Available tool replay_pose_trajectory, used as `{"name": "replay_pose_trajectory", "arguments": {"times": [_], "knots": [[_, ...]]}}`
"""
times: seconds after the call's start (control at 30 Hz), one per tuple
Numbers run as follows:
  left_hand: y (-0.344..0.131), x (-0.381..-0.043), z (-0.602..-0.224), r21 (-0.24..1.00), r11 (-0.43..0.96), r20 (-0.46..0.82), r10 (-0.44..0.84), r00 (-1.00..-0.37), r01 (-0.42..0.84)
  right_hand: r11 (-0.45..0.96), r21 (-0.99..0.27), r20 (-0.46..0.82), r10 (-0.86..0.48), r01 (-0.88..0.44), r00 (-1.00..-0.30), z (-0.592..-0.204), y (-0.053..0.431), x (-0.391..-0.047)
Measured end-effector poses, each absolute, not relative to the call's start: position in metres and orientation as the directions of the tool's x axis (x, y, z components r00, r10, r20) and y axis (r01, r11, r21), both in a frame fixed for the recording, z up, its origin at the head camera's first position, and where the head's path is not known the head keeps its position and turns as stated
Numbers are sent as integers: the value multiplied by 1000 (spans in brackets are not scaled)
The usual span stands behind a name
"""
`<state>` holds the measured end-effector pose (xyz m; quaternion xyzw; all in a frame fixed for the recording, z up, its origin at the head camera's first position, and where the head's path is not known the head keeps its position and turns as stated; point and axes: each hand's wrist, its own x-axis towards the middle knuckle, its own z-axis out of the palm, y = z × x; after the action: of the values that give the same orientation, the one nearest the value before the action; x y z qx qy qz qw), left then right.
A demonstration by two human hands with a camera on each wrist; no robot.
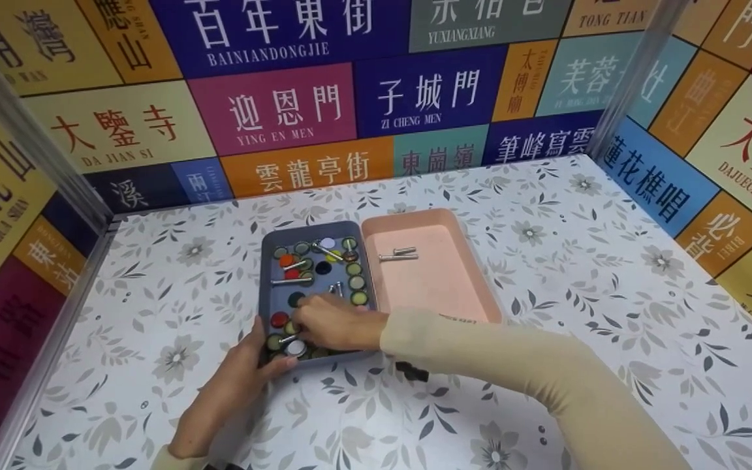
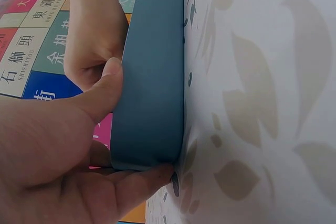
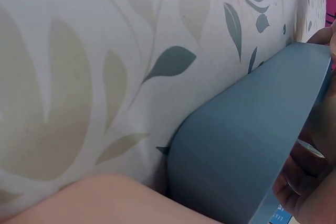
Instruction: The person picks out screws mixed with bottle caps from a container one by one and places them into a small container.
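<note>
A blue-grey tray (image 1: 271, 238) lies on the table, holding many bottle caps (image 1: 356, 282), coloured discs (image 1: 279, 319) and several silver bolts (image 1: 292, 281). My left hand (image 1: 239, 365) grips its near left corner; in the left wrist view the thumb lies on the rim and the fingers press the outer wall (image 2: 152, 77). Inside the tray's near part, my right hand (image 1: 337, 323) reaches down with bent fingers. A small bolt (image 1: 289, 339) shows right at those fingertips, beside a white disc (image 1: 296, 348); I cannot tell whether they pinch it.
A pink tray (image 1: 428, 287) stands against the right side of the blue-grey one, with two bolts (image 1: 399, 256) in it. Leaf-patterned cloth (image 1: 173, 359) covers the table. Panels with printed characters (image 1: 271, 104) rise at the back and sides. My right forearm crosses the pink tray's near edge.
</note>
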<state>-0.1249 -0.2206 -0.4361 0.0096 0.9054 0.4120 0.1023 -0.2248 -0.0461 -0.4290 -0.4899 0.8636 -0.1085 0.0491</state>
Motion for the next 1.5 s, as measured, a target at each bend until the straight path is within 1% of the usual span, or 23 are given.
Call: {"name": "replay_pose_trajectory", "arguments": {"times": [0.23, 0.5, 0.63, 1.0, 1.23, 1.37, 1.5], "knots": [[-221, -125, -435, 748, 660, -174, 106, -979, -62, 503, -242, 17, -853, -830, -522, -431, -46, -226], [-221, -124, -435, 733, 676, -191, 95, -977, -77, 481, -221, 60, -862, -849, -504, -434, -47, -225], [-220, -124, -435, 723, 687, -194, 96, -976, -76, 479, -225, 73, -860, -848, -505, -435, -47, -225], [-220, -125, -436, 740, 670, -176, 107, -979, -60, 508, -236, 30, -848, -828, -529, -435, -50, -223], [-221, -125, -437, 740, 669, -182, 103, -978, -68, 499, -258, 2, -856, -827, -517, -434, -52, -224], [-221, -125, -436, 742, 667, -187, 108, -977, -68, 492, -226, -3, -864, -841, -504, -433, -53, -224], [-221, -124, -435, 736, 674, -185, 112, -976, -62, 477, -166, 16, -874, -863, -486, -433, -55, -224]]}}
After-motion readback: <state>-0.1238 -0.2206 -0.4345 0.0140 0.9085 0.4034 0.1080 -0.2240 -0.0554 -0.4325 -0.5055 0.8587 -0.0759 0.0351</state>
